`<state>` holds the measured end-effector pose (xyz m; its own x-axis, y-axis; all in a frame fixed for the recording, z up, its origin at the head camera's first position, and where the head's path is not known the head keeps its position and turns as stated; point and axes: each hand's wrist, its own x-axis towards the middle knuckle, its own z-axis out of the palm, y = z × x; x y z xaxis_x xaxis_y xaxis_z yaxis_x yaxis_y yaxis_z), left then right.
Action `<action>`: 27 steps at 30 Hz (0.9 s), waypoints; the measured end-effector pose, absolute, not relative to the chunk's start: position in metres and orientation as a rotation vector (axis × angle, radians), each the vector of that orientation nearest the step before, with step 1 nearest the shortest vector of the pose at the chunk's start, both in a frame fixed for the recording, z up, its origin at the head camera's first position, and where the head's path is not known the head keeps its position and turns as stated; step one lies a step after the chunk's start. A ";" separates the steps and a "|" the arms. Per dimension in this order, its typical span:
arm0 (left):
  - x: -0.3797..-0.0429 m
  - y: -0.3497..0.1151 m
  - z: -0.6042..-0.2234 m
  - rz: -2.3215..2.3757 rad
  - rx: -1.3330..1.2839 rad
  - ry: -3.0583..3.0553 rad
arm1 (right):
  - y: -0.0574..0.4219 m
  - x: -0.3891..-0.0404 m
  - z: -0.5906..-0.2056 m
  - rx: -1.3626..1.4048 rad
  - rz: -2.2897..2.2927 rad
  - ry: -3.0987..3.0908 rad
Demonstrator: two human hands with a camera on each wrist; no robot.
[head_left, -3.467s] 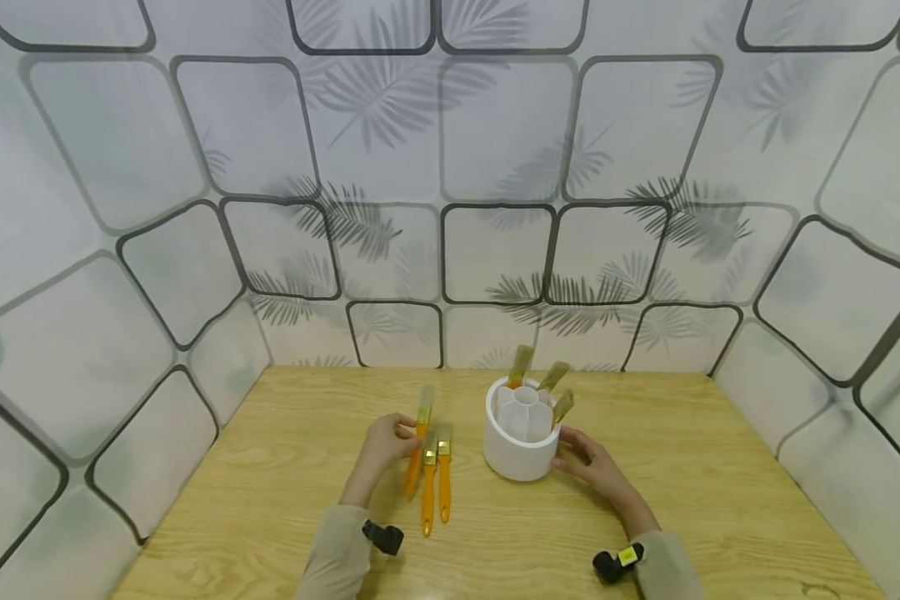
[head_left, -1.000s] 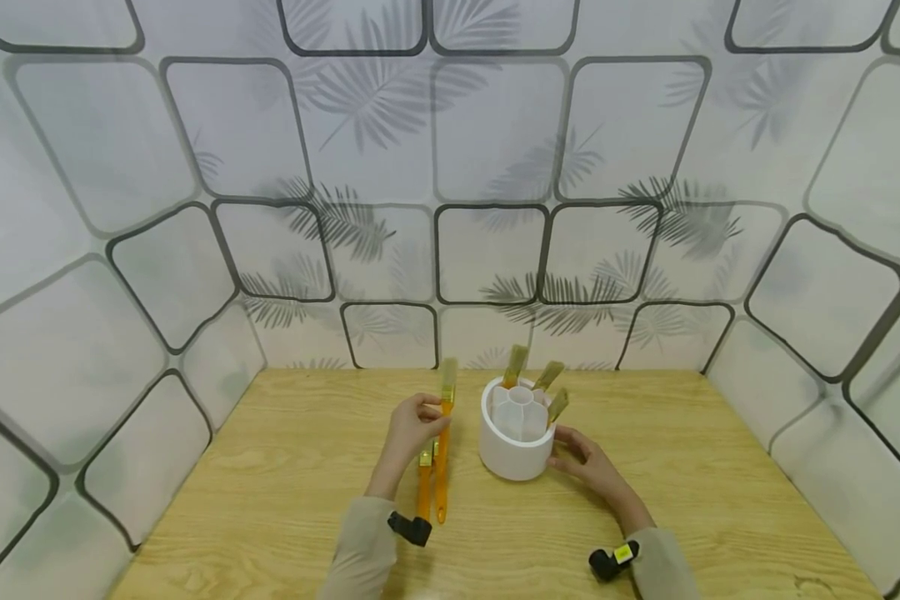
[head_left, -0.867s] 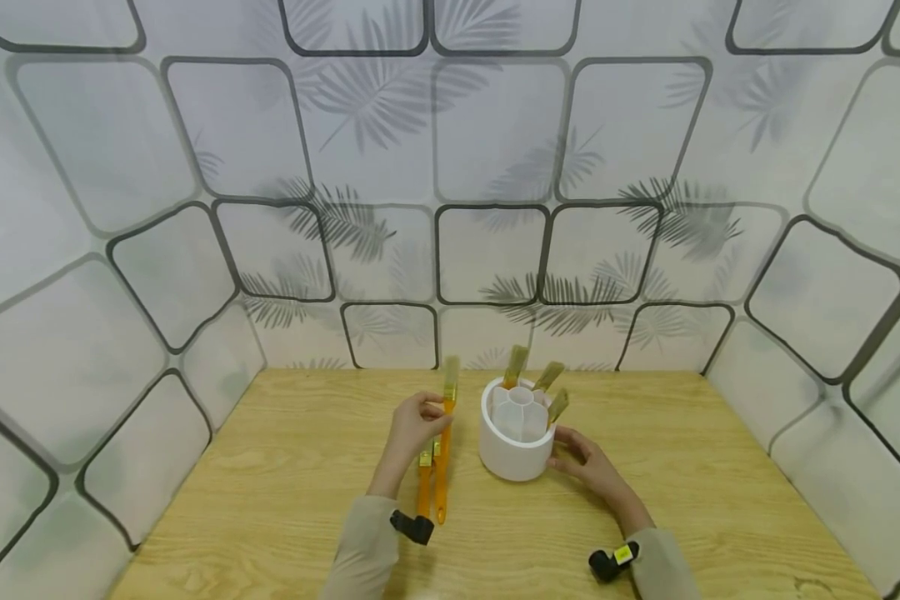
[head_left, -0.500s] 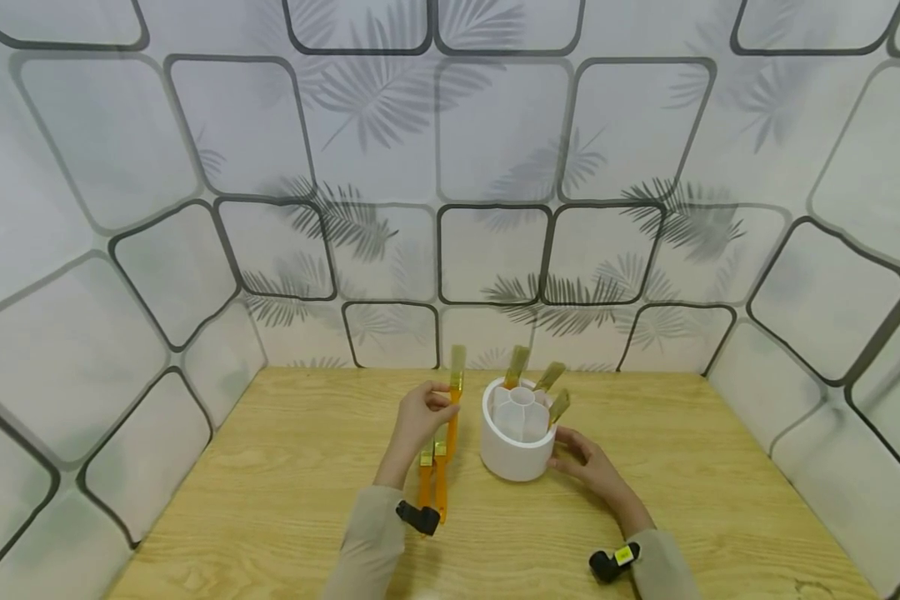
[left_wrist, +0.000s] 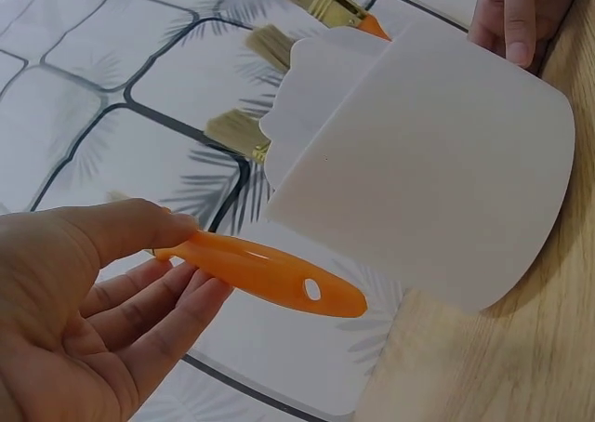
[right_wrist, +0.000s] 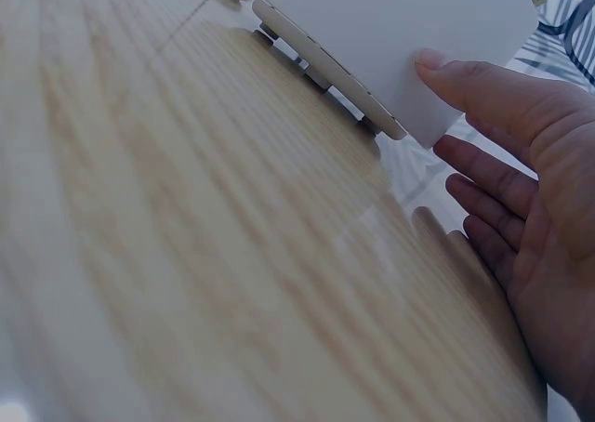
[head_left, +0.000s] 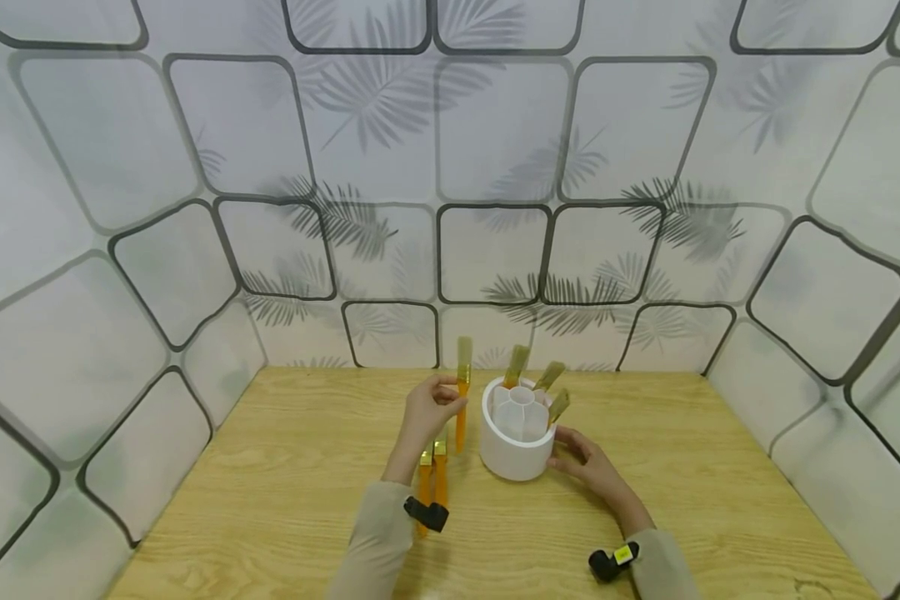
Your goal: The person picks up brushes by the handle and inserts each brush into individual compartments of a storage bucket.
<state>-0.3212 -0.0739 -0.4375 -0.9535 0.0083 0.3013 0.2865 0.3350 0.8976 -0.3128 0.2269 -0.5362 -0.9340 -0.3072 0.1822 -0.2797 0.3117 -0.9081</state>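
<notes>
My left hand (head_left: 429, 412) pinches a paintbrush (head_left: 462, 400) between thumb and fingers, bristles up. In the left wrist view its orange handle (left_wrist: 274, 273) points toward a white round brush holder (head_left: 516, 458). The brush hangs above the table, just left of the holder and apart from it. Dividers split the holder's inside, and three brushes (head_left: 517, 364) lean in it, bristles up. My right hand (head_left: 598, 471) touches the holder's right side; in the right wrist view the thumb lies against the wall and the other fingers are extended. Two more paintbrushes (head_left: 440, 475) lie below my left hand, partly hidden by the wrist camera.
The wooden table (head_left: 307, 467) meets patterned wall sheets (head_left: 390, 250) at the back and sides. Each sleeve cuff carries a small black camera (head_left: 427, 514). Small feet (right_wrist: 319, 78) show under the holder's base in the right wrist view.
My left hand has picked up one brush from the table and moved it up and right toward the holder. The right hand and the holder have stayed in place.
</notes>
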 end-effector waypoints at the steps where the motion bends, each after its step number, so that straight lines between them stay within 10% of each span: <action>1: -0.322 -0.073 -0.437 -1.668 -0.265 -2.348 | 0.226 -0.311 -0.533 -0.565 -1.740 2.518; 27: -0.320 -0.061 -0.425 -1.650 -0.305 -2.237 | 0.224 -0.306 -0.525 -0.572 -1.744 2.508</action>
